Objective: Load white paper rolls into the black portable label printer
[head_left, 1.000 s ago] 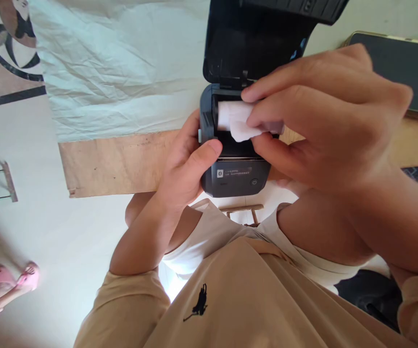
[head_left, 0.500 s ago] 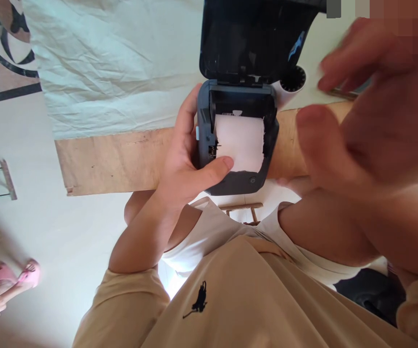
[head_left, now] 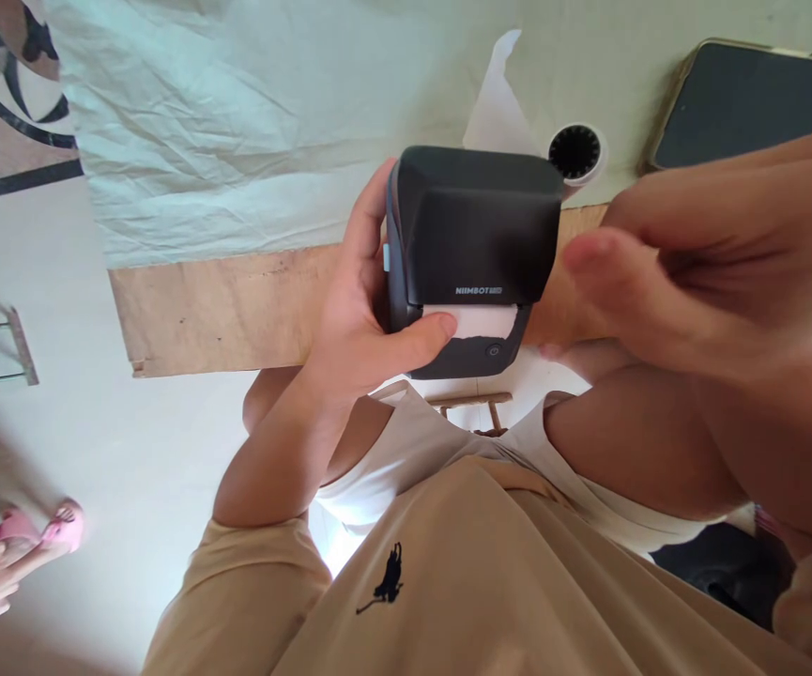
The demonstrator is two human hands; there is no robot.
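Observation:
A dark label printer [head_left: 476, 235] with its lid down is held in my left hand [head_left: 370, 319] over the table's front edge. My left fingers wrap its side, and the thumb presses on the strip of white paper [head_left: 484, 322] that sticks out under the lid. To the right of the printer, my right hand [head_left: 701, 263] hovers apart from it, slightly blurred. Its thumb is stretched toward the printer and the other fingers are bent, with nothing seen between them.
A white tube with a dark hollow end [head_left: 574, 153] and a piece of white paper [head_left: 498, 108] lie behind the printer. A dark tablet-like device [head_left: 758, 108] is at the right on the pale green cloth [head_left: 251, 113]. A bare wood strip [head_left: 222, 310] edges the table. Another person's feet show at lower left.
The printer's lid has swung down from upright to shut over the paper roll. My right hand has come lower, uncovering the dark device. My left hand keeps its hold.

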